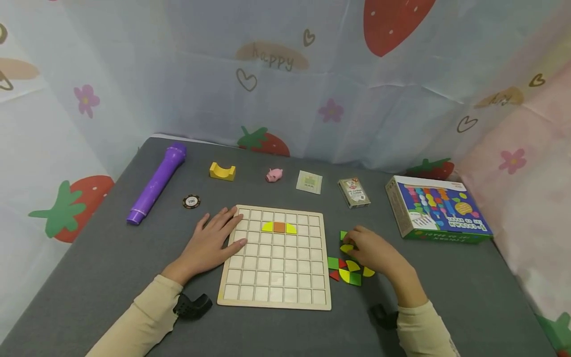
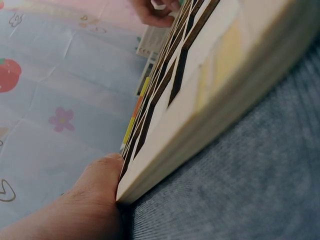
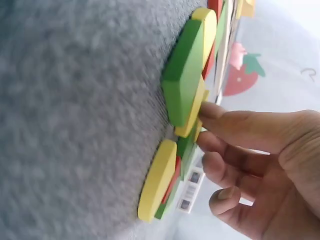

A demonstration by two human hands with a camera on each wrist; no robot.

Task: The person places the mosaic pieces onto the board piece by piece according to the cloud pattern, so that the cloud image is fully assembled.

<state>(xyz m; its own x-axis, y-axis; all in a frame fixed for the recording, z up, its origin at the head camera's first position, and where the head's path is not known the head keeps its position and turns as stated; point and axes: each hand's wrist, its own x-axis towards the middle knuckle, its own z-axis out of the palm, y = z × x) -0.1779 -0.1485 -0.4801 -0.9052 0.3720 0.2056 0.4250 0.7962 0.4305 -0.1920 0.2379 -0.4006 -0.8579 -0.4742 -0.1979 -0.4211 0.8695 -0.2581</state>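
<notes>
A wooden grid board [image 1: 276,307] lies flat in front of me. In one of its upper rows sit an orange square tile [image 1: 279,227] and two yellow quarter-circle tiles, one on each side of it. My left hand [image 1: 207,243] rests spread on the board's left edge, thumb and fingertips over the grid. To the right of the board, my right hand [image 1: 372,253] is bent over loose tiles, its thumb and index finger pinching a yellow quarter-circle tile [image 1: 346,248]. Around it lie green tiles [image 3: 182,75], red tiles and more yellow ones. The fingers partly hide a green tile [image 1: 343,235].
Behind the board stand a yellow arch block [image 1: 222,172], a pink pig figure [image 1: 274,175], a pale square packet [image 1: 309,182] and a card box [image 1: 354,192]. A purple microphone [image 1: 157,183] and poker chip [image 1: 191,201] lie left; a colourful game box [image 1: 439,208] is right.
</notes>
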